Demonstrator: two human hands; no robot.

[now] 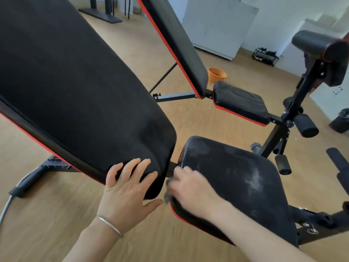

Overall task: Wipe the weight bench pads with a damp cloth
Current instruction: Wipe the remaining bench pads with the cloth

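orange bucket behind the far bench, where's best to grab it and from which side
Best grip is probably the rim. The orange bucket stands mouth up and no handle shows, so pinch the rim's right side, fingers inside and thumb outside. Come from above and from the right, since the far bench's backrest overlaps its left side.

A black-and-red weight bench (75, 91) and a second bench (241, 103) stand on a pale wood-look floor (188, 121); an orange basin (217, 74) and a shoe rack (265, 55) sit beyond.
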